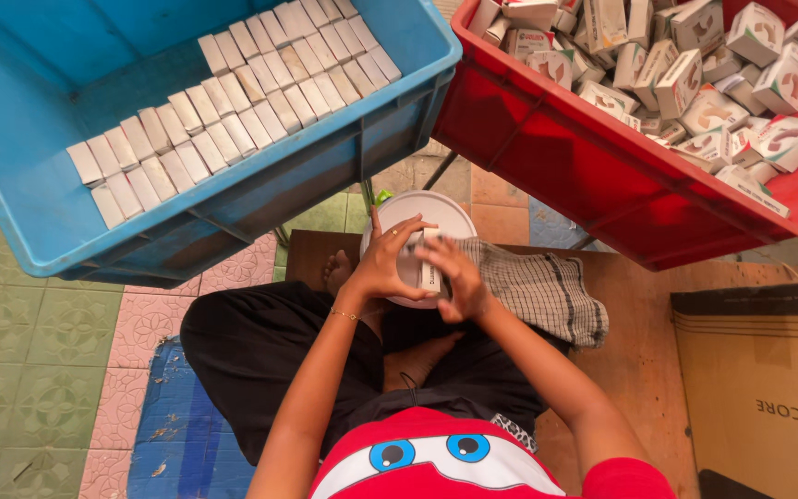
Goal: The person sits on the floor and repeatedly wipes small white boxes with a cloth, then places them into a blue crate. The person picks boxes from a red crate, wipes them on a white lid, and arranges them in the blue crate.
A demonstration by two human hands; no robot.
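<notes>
Both hands on one small white box [429, 268], held upright over the lap. Left hand [388, 263] has fingers curled around its left side and top; right hand [454, 277] pinches the right edge. Box sits right in front of a round white lid [422, 208]. Checked grey cloth [533, 286] lies just right of the hands, on a wooden board [644, 342]. Blue crate [66, 55] upper left: neat rows of closed white boxes [233, 102]. Red crate [547, 157] upper right: loose jumble of printed cartons [695, 83]. Brown cardboard box [764, 379] at far right.
</notes>
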